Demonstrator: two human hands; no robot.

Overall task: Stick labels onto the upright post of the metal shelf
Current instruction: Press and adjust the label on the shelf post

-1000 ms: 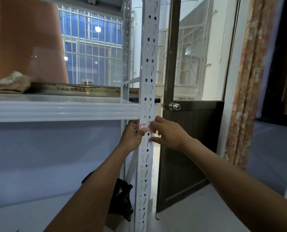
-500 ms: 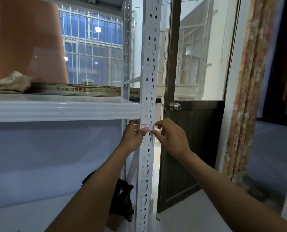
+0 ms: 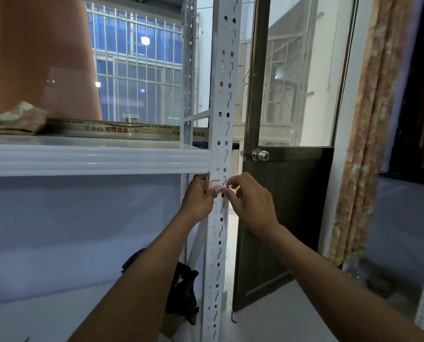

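Your left hand (image 3: 198, 198) and right hand (image 3: 249, 202) pinched the label (image 3: 214, 184) lying across the post (image 3: 221, 218), just above both grips.

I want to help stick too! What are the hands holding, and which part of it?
A small red-edged label on the white post. The left hand and right hand pinch its lower edge with their fingertips.

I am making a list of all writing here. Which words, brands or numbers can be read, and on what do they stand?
"鸿明铝业": on the long brown printed strip lying on the white metal shelf; it repeats, partly hidden, behind the white perforated upright post.
Red-bordered white label on the post: no text legible.
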